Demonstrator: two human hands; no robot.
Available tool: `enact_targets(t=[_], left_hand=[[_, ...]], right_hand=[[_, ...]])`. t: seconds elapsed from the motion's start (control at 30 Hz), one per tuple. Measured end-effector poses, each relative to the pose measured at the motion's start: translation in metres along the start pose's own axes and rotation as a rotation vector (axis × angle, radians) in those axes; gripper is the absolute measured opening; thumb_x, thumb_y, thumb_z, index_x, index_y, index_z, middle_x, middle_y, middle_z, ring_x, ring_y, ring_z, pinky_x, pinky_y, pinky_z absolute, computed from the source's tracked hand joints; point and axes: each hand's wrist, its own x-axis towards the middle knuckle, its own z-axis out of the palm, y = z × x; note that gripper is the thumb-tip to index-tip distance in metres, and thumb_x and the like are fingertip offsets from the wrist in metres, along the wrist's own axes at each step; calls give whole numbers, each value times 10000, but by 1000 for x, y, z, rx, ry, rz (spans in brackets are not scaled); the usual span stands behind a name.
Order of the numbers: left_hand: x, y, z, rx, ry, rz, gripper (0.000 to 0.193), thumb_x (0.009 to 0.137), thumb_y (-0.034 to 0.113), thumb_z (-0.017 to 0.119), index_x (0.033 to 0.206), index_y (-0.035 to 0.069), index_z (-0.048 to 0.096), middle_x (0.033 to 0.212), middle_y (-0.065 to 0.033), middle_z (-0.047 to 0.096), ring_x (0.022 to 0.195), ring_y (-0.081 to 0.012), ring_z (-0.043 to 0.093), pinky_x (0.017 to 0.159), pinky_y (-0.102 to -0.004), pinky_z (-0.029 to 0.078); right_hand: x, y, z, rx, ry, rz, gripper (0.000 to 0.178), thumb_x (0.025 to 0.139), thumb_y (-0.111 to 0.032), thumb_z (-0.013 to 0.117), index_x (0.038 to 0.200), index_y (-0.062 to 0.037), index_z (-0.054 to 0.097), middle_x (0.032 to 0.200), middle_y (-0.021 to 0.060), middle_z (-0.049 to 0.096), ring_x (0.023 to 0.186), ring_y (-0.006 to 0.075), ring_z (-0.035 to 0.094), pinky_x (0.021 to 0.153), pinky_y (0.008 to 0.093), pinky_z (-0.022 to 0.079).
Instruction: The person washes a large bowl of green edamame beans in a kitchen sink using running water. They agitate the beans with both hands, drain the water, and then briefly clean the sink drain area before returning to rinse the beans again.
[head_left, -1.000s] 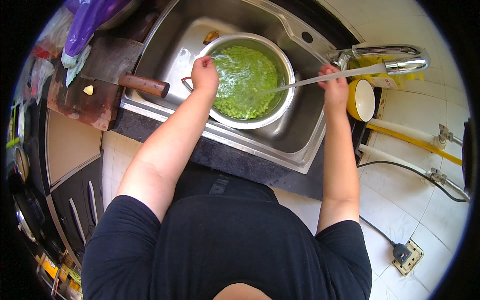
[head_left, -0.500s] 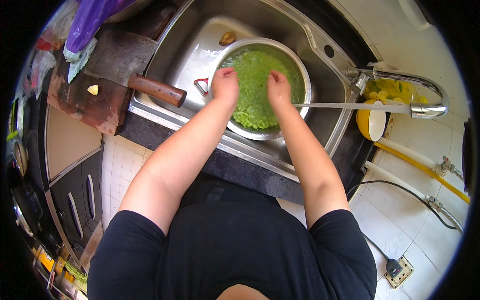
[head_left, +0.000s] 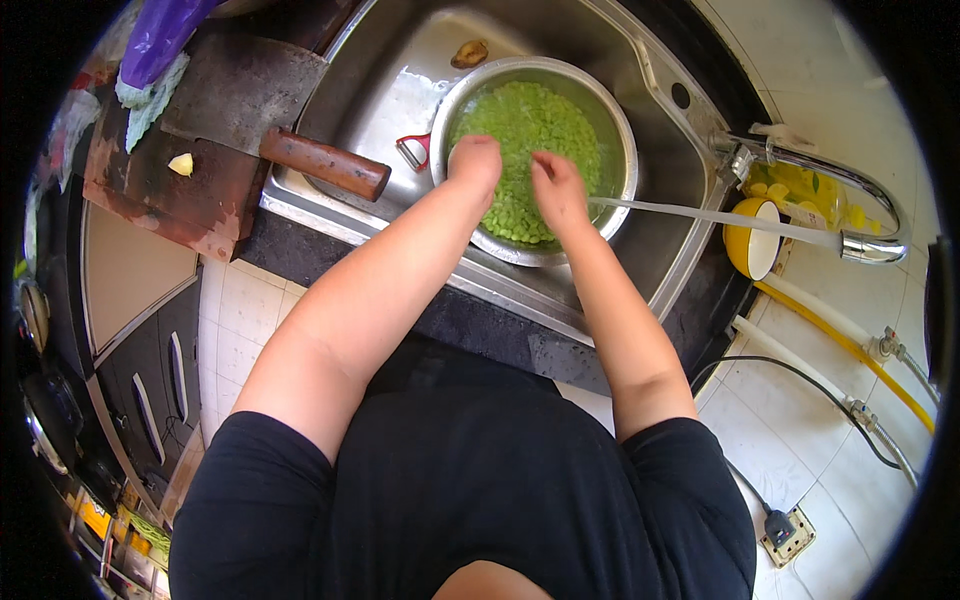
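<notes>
A: Where are the hands?

B: Both are in the metal bowl [head_left: 620, 130] that stands in the sink [head_left: 400, 70]. The left hand [head_left: 476, 160] is at the bowl's near-left rim, knuckles up, fingers curled down into the green beans [head_left: 530, 120]. The right hand [head_left: 556, 188] is just beside it, well within the bowl, fingers pointing down into the same beans.

A: Do they hold anything?

B: I cannot tell. The fingertips are sunk among the beans, so whether either hand has closed on a handful is hidden. Neither hand is a tight fist.

A: And the water?

B: A stream [head_left: 700, 213] runs from the tap [head_left: 860, 245], well off to the right of the right hand, and meets the bowl just beside that hand's wrist.

A: What lies around them?

B: Just left of the left hand, a red peeler [head_left: 412, 150] lies in the sink, touching the bowl's outer wall. Farther left, a cleaver [head_left: 240, 90] with a wooden handle [head_left: 325, 165] rests on a dark board [head_left: 150, 200], handle jutting over the sink's edge. Beyond the tap, right of both hands, stands a yellow cup [head_left: 745, 255].
</notes>
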Motion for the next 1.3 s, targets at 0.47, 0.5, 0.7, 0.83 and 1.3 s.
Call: enact_targets(t=[0.47, 0.5, 0.7, 0.83, 1.3], left_hand=[[-1, 14, -4, 232, -291, -48, 206, 831, 198, 502, 986, 69, 542, 879, -30, 593, 729, -121, 531, 621, -261, 416], [-1, 15, -5, 194, -249, 11, 196, 837, 183, 492, 985, 63, 541, 879, -34, 593, 727, -119, 529, 618, -254, 415], [-3, 23, -5, 58, -132, 355, 222, 863, 151, 467, 1048, 35, 507, 909, -54, 602, 751, -117, 544, 614, -233, 410], [5, 26, -9, 109, 97, 638, 191, 812, 98, 500, 978, 14, 546, 848, -70, 609, 732, -148, 559, 691, -246, 441], [40, 15, -25, -56, 349, 275, 317, 777, 116, 468, 1043, -32, 556, 1036, -170, 574, 960, -252, 547, 836, -329, 408]], right_hand=[[-2, 13, -178, 425, 348, -9, 253, 841, -199, 558, 998, -5, 598, 954, 81, 615, 864, 137, 553, 774, 259, 424], [5, 4, -192, 424, 329, 28, 278, 848, -218, 543, 1013, -1, 598, 979, 87, 614, 882, 147, 554, 789, 266, 421], [19, 2, -219, 559, 189, -117, 331, 866, -258, 482, 1075, -13, 558, 1020, 81, 608, 921, 155, 551, 776, 277, 416], [25, 7, -208, 658, 271, -99, 304, 875, -245, 479, 1065, -16, 540, 957, 66, 607, 839, 132, 553, 697, 253, 434], [-33, 87, -76, 171, 308, 428, 474, 759, -305, 586, 1062, 53, 516, 929, 213, 603, 868, 312, 583, 761, 351, 436]])
